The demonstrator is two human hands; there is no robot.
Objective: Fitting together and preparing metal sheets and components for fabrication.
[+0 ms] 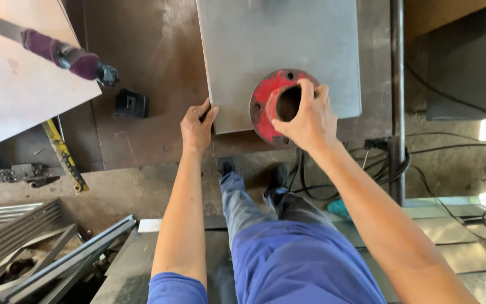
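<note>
A grey steel plate [277, 45] lies flat on the brown workbench [147, 62]. A red round flange [265, 98] with a centre hole and bolt holes rests on the plate's near edge. My right hand [307, 115] grips the flange, fingers hooked over its inner hole. My left hand [198, 126] pinches the plate's near left corner, fingers closed on its edge.
A maroon-handled tool [66, 55] reaches in from the upper left above a pale board [12, 73]. A small black block [131, 104] sits on the bench. A yellow-black clamp [64, 155], steel bars [23, 236], a vertical pipe [397, 84] and cables [389, 169] surround my legs.
</note>
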